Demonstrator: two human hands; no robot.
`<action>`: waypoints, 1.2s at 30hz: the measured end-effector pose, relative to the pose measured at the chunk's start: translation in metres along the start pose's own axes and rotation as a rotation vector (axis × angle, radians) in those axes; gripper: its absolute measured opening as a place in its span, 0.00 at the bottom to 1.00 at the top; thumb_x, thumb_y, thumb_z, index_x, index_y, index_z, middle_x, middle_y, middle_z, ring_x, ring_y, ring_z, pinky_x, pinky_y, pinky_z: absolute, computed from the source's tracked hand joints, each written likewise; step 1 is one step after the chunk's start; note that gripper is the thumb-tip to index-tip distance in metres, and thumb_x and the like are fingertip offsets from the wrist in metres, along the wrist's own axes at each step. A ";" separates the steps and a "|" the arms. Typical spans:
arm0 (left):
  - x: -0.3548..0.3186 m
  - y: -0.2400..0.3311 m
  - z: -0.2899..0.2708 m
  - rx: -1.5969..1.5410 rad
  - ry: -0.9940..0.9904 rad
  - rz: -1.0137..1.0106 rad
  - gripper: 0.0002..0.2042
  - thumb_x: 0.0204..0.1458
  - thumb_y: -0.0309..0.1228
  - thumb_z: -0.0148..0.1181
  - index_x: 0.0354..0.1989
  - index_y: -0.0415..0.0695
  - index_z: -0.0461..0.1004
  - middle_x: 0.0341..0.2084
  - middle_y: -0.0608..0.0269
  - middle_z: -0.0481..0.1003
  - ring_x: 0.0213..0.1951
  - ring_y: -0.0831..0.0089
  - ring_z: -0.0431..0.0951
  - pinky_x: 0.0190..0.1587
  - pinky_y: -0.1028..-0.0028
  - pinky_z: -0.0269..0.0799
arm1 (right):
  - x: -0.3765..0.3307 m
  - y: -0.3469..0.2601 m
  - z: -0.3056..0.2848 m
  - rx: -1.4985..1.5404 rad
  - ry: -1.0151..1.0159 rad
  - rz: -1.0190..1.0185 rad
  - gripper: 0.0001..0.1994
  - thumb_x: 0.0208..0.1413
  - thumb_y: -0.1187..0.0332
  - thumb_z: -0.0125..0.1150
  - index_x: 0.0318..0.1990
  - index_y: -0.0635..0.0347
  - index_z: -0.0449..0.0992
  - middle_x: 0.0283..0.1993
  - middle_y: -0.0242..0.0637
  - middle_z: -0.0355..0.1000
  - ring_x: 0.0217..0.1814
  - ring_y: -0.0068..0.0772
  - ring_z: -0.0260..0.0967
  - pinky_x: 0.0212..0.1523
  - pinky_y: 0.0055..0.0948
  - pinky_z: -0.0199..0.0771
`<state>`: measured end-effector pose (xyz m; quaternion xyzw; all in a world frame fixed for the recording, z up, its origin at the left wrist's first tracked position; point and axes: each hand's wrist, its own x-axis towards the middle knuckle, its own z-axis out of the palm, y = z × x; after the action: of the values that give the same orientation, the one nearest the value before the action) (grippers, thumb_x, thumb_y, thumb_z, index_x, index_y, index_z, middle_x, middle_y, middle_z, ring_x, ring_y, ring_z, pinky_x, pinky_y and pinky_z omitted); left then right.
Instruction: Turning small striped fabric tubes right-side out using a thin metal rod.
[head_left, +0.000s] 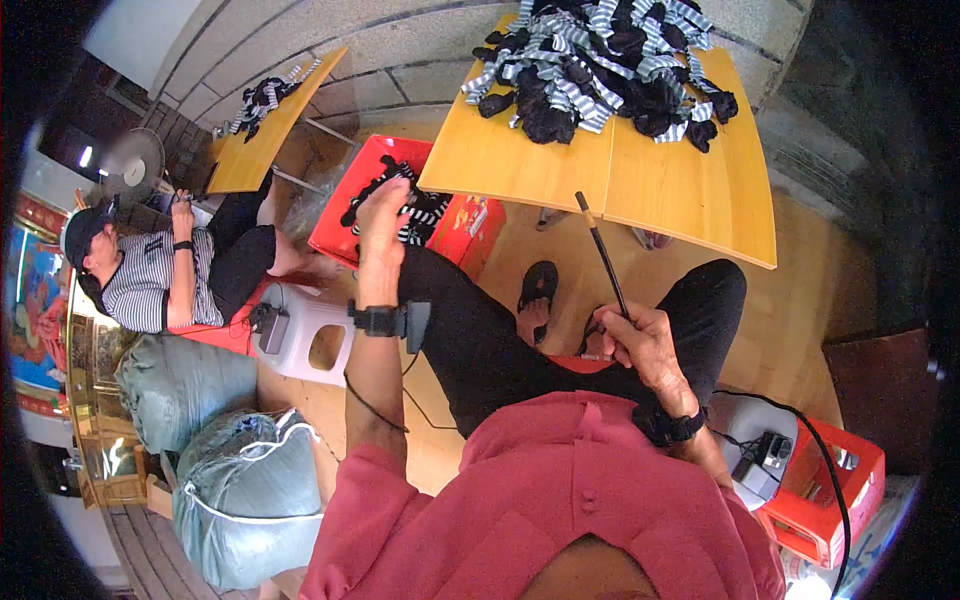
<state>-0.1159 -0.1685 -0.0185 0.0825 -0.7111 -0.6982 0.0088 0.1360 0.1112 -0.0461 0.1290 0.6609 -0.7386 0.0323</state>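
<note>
Wooden flooring (790, 310) was noted beneath a seated person in a red shirt (590, 480). Nearest, a slim rod (604, 258) was gripped close to its lower end by the right hand (640, 345), fingers curled round it. It was held over the lap at a slant, pointed toward the table, likely so that most of its length was kept clear of the fingers. Whether the table edge was touched by the tip could not be told.

Rod: straight, thin, black, with a tan section toward the far end and a dark tip.

Beyond the left knee, the left hand (380, 215) was held over a red crate (380, 152). Its grip could not be told; no object was made out in it. Striped cloth pieces (428, 212) were contained in the crate, which was set at the table's left corner, presumably for reach.

Farther, a yellow table (690, 215) was loaded with a loose heap of black and grey-white striped cloth (600, 70), banked toward the far side; the near strip was perhaps left as working room.

Farthest left, a second table (270, 135) was strewn with similar pieces (262, 103).
</note>
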 end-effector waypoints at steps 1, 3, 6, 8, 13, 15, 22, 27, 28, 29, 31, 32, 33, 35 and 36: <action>-0.001 0.000 0.016 -0.073 -0.096 0.041 0.15 0.47 0.33 0.60 0.41 0.40 0.73 0.33 0.60 0.75 0.36 0.73 0.73 0.40 0.72 0.68 | 0.001 -0.001 0.000 0.017 -0.003 0.004 0.10 0.57 0.68 0.50 0.36 0.66 0.74 0.16 0.29 0.65 0.11 0.14 0.53 0.12 0.15 0.49; -0.008 0.004 0.060 -0.147 -0.256 0.095 0.12 0.46 0.30 0.60 0.38 0.36 0.74 0.29 0.61 0.76 0.29 0.76 0.75 0.34 0.78 0.70 | 0.003 -0.001 -0.002 0.029 -0.001 0.007 0.10 0.57 0.68 0.50 0.35 0.66 0.74 0.16 0.29 0.65 0.12 0.14 0.53 0.12 0.15 0.50; -0.009 0.000 0.121 -0.066 -0.443 0.244 0.10 0.49 0.26 0.57 0.38 0.34 0.73 0.31 0.56 0.76 0.33 0.72 0.77 0.38 0.75 0.72 | 0.002 0.000 -0.006 0.051 -0.011 -0.002 0.10 0.57 0.68 0.50 0.36 0.66 0.74 0.17 0.29 0.65 0.12 0.14 0.53 0.12 0.15 0.50; 0.010 -0.019 0.151 0.103 -0.451 0.410 0.11 0.46 0.26 0.59 0.37 0.34 0.74 0.32 0.57 0.77 0.33 0.73 0.77 0.38 0.76 0.72 | 0.000 -0.002 -0.010 0.044 0.015 -0.005 0.09 0.57 0.68 0.51 0.36 0.65 0.73 0.17 0.28 0.65 0.14 0.14 0.55 0.14 0.14 0.53; 0.020 -0.035 0.209 0.426 -0.162 0.705 0.10 0.39 0.24 0.62 0.33 0.45 0.76 0.25 0.55 0.76 0.28 0.61 0.77 0.33 0.68 0.71 | -0.004 0.000 -0.017 0.088 0.073 0.030 0.09 0.57 0.68 0.51 0.36 0.65 0.73 0.18 0.28 0.66 0.14 0.14 0.55 0.13 0.14 0.53; 0.022 -0.037 0.219 0.620 0.078 0.918 0.05 0.38 0.26 0.61 0.27 0.47 0.77 0.19 0.55 0.74 0.26 0.53 0.75 0.30 0.59 0.70 | -0.004 -0.001 -0.019 0.096 0.075 0.024 0.09 0.57 0.68 0.51 0.36 0.65 0.73 0.18 0.28 0.66 0.14 0.13 0.55 0.13 0.15 0.53; 0.035 -0.045 0.214 0.468 0.012 0.711 0.02 0.40 0.28 0.61 0.23 0.46 0.75 0.18 0.61 0.75 0.24 0.68 0.76 0.28 0.69 0.69 | -0.002 0.003 -0.025 0.103 0.082 0.021 0.09 0.57 0.68 0.51 0.36 0.65 0.73 0.18 0.27 0.66 0.14 0.13 0.56 0.14 0.15 0.54; 0.015 -0.026 0.220 0.491 -0.134 0.918 0.11 0.37 0.28 0.63 0.32 0.47 0.73 0.28 0.57 0.71 0.33 0.58 0.72 0.33 0.63 0.68 | 0.005 -0.001 -0.013 0.130 0.089 0.037 0.09 0.56 0.69 0.51 0.35 0.66 0.74 0.17 0.29 0.65 0.13 0.14 0.53 0.13 0.14 0.50; 0.008 -0.027 0.225 0.487 -0.142 0.919 0.11 0.37 0.28 0.63 0.32 0.47 0.73 0.28 0.57 0.71 0.33 0.58 0.72 0.33 0.63 0.68 | 0.005 -0.001 -0.012 0.131 0.098 0.037 0.09 0.56 0.69 0.51 0.35 0.66 0.74 0.17 0.29 0.65 0.13 0.14 0.53 0.13 0.14 0.50; 0.006 -0.028 0.227 0.721 -0.099 0.938 0.11 0.36 0.29 0.63 0.31 0.46 0.74 0.29 0.56 0.71 0.34 0.58 0.72 0.34 0.63 0.68 | 0.006 -0.002 -0.010 0.111 0.072 0.042 0.08 0.56 0.69 0.51 0.35 0.65 0.73 0.18 0.28 0.65 0.14 0.14 0.56 0.14 0.14 0.53; 0.010 -0.031 0.230 0.915 -0.021 0.979 0.10 0.36 0.29 0.64 0.30 0.46 0.75 0.27 0.53 0.71 0.32 0.56 0.72 0.33 0.61 0.68 | 0.004 -0.004 -0.011 0.120 0.022 0.025 0.08 0.56 0.69 0.52 0.36 0.64 0.73 0.18 0.27 0.66 0.16 0.14 0.60 0.15 0.14 0.57; 0.017 -0.038 0.228 0.914 -0.013 0.978 0.10 0.36 0.29 0.64 0.30 0.46 0.75 0.27 0.53 0.71 0.32 0.56 0.72 0.33 0.61 0.68 | 0.003 -0.004 -0.011 0.115 0.016 0.023 0.08 0.56 0.69 0.52 0.36 0.64 0.73 0.18 0.27 0.66 0.16 0.14 0.60 0.15 0.14 0.57; 0.021 -0.043 0.227 0.859 -0.019 0.973 0.09 0.36 0.28 0.63 0.30 0.47 0.75 0.25 0.54 0.71 0.31 0.56 0.72 0.32 0.61 0.68 | 0.001 -0.003 -0.012 0.127 0.046 0.033 0.08 0.56 0.69 0.52 0.35 0.64 0.73 0.18 0.28 0.66 0.16 0.14 0.60 0.15 0.14 0.57; 0.023 -0.048 0.223 0.727 -0.028 0.951 0.08 0.37 0.26 0.61 0.29 0.47 0.75 0.22 0.55 0.72 0.28 0.56 0.74 0.30 0.62 0.69 | -0.001 0.000 -0.019 0.143 0.080 0.043 0.08 0.56 0.68 0.52 0.35 0.64 0.73 0.18 0.28 0.66 0.16 0.14 0.60 0.15 0.14 0.57; 0.022 -0.047 0.220 0.730 -0.033 0.953 0.08 0.37 0.26 0.61 0.29 0.47 0.75 0.22 0.55 0.72 0.28 0.56 0.74 0.30 0.62 0.69 | -0.002 0.003 -0.023 0.130 0.103 0.040 0.08 0.56 0.68 0.52 0.35 0.65 0.73 0.18 0.28 0.65 0.16 0.14 0.60 0.15 0.15 0.59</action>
<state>-0.1603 0.0459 -0.0729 -0.2588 -0.8635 -0.3292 0.2810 0.1417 0.1334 -0.0505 0.1821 0.6096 -0.7715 0.0045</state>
